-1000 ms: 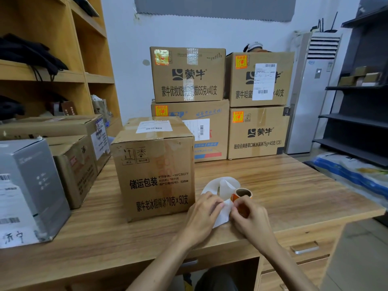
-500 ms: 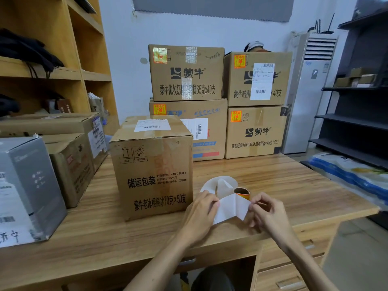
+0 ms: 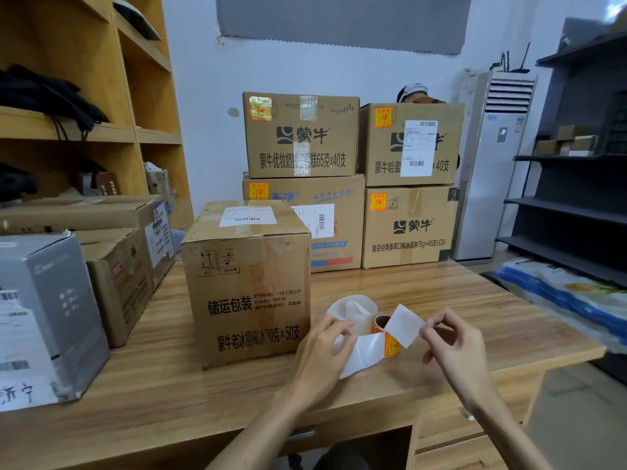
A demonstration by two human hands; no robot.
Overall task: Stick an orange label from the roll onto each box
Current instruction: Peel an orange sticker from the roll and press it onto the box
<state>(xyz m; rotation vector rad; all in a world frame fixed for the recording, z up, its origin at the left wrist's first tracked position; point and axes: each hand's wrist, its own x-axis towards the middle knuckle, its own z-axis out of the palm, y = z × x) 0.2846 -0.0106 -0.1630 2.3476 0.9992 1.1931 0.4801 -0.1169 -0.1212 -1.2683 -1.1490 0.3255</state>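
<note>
1. Fingers [image 3: 430,329] of the right hand [image 3: 454,347] were pinched, thumb against forefinger, on one edge of a peeled label [image 3: 403,325]. It showed me its white back and hung tilted like a diamond, one corner pointing up and left over the roll [image 3: 380,323].
2. On the left hand [image 3: 322,357], the thumb and fingers gripped the white backing strip [image 3: 364,352]. I saw its long axis run slantwise, from low under that hand up and right to the roll. One orange label [image 3: 392,344] sat on the strip at the roll end, just below the peeled one.
3. Between the two hands the roll stood on end on the table [image 3: 424,286], its brown core opening upward. A loose curl of spent backing [image 3: 353,310] lay just behind it.
4. Just left of the roll, the front box [image 3: 247,300] stood upright with its printed face toward me and a white shipping slip on top. I could not tell whether the left hand touched it.
5. Further left, a grey box [image 3: 44,317] and brown cartons [image 3: 118,283] lined the table's edge.
6. Farthest off, four stacked boxes [image 3: 302,144] stood two on two at the table's back. Each bore an orange sticker in the upper left corner of its front.
</note>
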